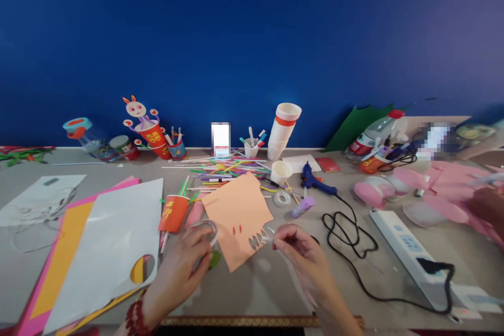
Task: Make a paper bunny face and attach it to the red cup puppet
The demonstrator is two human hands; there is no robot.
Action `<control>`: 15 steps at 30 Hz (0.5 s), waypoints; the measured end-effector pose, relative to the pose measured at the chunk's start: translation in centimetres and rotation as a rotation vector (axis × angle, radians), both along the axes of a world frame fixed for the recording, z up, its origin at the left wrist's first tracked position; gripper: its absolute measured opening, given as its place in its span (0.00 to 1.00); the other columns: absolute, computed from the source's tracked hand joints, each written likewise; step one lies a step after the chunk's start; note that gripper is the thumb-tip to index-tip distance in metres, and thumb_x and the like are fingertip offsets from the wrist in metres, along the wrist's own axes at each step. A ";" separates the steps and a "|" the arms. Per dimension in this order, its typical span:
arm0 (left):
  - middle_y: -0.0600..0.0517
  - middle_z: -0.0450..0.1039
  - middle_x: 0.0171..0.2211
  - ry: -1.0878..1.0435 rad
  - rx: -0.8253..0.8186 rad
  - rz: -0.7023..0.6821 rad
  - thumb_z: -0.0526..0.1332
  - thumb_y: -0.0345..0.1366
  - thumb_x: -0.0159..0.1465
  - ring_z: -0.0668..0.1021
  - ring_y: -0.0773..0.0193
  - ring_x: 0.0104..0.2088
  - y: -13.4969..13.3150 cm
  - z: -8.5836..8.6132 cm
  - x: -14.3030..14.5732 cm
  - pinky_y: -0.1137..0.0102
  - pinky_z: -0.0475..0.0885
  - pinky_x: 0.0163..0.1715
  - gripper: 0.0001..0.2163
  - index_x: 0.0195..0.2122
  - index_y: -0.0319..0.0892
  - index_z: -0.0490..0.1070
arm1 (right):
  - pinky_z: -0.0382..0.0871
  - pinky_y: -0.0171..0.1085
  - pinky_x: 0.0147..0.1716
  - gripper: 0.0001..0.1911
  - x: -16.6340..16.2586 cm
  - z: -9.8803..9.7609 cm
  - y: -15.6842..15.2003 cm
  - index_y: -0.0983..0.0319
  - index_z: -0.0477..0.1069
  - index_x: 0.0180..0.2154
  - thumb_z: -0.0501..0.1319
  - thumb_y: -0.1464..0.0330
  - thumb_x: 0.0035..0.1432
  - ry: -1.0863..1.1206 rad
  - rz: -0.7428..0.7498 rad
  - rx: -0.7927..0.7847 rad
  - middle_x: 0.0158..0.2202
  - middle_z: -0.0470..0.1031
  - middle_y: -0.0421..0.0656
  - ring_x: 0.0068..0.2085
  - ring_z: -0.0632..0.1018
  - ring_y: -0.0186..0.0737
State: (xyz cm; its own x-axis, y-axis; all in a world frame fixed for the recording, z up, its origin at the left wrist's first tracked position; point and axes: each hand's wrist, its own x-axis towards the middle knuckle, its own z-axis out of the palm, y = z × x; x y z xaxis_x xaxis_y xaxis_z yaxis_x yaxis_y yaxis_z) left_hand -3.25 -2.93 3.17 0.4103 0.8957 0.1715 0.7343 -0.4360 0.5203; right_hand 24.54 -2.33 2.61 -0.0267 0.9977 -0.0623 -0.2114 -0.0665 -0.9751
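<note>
My left hand (192, 252) is closed round a whitish ring (214, 232) that looks like a roll of tape. A green round piece (214, 259) shows just below its fingertips. To the right, my right hand (301, 254) pinches a small white piece (268, 238), too small to make out. Between the hands lies an orange paper sheet (236, 205) with a ragged edge. On it are two small red ovals (237, 230) and several small dark, leaf-shaped spots (255, 243) beside the white piece. A red paper cup (173, 212) lies just beyond my left hand.
Coloured paper sheets (106, 231) cover the left side. Pipe cleaners (228, 168), a white paper cup (281, 172) and a tape roll (282, 199) lie behind. A blue glue gun (315, 181) trails its cord towards a power strip (409, 252). Another person's hand (488, 210) is far right.
</note>
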 end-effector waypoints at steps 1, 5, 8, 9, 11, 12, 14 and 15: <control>0.44 0.71 0.55 -0.025 -0.003 0.020 0.56 0.31 0.65 0.72 0.50 0.55 -0.1 -0.1 -0.1 0.57 0.68 0.52 0.07 0.31 0.43 0.72 | 0.66 0.31 0.33 0.10 -0.3 -0.1 -0.1 0.60 0.75 0.30 0.71 0.62 0.53 0.011 0.015 -0.023 0.29 0.73 0.40 0.32 0.72 0.35; 0.45 0.77 0.46 -0.312 -0.109 0.139 0.56 0.36 0.67 0.77 0.55 0.48 0.0 0.3 1.0 0.64 0.71 0.47 0.09 0.32 0.43 0.73 | 0.63 0.30 0.30 0.09 -2.2 0.1 -0.7 0.61 0.74 0.29 0.71 0.64 0.53 0.030 0.108 -0.030 0.27 0.72 0.38 0.29 0.70 0.33; 0.51 0.76 0.25 -0.544 -0.332 0.185 0.56 0.41 0.68 0.79 0.63 0.28 0.3 0.9 3.1 0.72 0.72 0.30 0.12 0.31 0.42 0.73 | 0.64 0.31 0.30 0.07 -3.9 0.7 -1.2 0.61 0.74 0.30 0.68 0.66 0.55 -0.001 0.194 0.070 0.27 0.73 0.39 0.30 0.71 0.34; 0.52 0.74 0.22 -0.618 -0.402 0.189 0.56 0.42 0.68 0.77 0.64 0.24 0.3 1.0 3.8 0.74 0.71 0.26 0.13 0.30 0.41 0.72 | 0.64 0.32 0.30 0.06 -4.3 0.8 -1.3 0.61 0.74 0.30 0.67 0.66 0.56 -0.027 0.203 0.103 0.27 0.73 0.39 0.30 0.71 0.35; 0.53 0.73 0.19 -0.747 -0.508 0.179 0.56 0.44 0.68 0.77 0.66 0.20 0.2 1.0 5.0 0.75 0.70 0.23 0.14 0.31 0.40 0.73 | 0.65 0.32 0.31 0.05 -4.7 1.1 -1.3 0.61 0.73 0.30 0.65 0.68 0.57 -0.092 0.172 0.157 0.28 0.73 0.39 0.30 0.72 0.35; 0.53 0.74 0.19 -0.801 -0.545 0.169 0.56 0.44 0.68 0.77 0.65 0.20 0.2 1.1 5.4 0.75 0.71 0.24 0.14 0.33 0.40 0.73 | 0.65 0.32 0.31 0.04 -4.8 1.2 -1.2 0.61 0.73 0.30 0.64 0.68 0.58 -0.127 0.140 0.177 0.28 0.73 0.39 0.30 0.72 0.36; 0.51 0.76 0.21 -0.875 -0.597 0.139 0.57 0.45 0.68 0.80 0.64 0.22 0.1 1.2 5.9 0.74 0.73 0.25 0.14 0.36 0.40 0.74 | 0.65 0.33 0.32 0.04 -4.7 1.3 -1.1 0.61 0.73 0.31 0.63 0.69 0.59 -0.191 0.078 0.206 0.28 0.73 0.39 0.31 0.72 0.36; 0.50 0.78 0.23 -0.896 -0.613 0.126 0.57 0.45 0.68 0.81 0.63 0.24 0.1 1.2 6.0 0.73 0.74 0.26 0.14 0.38 0.39 0.75 | 0.65 0.33 0.32 0.04 -4.5 1.3 -1.0 0.61 0.73 0.31 0.62 0.69 0.60 -0.218 0.057 0.218 0.29 0.73 0.40 0.31 0.72 0.36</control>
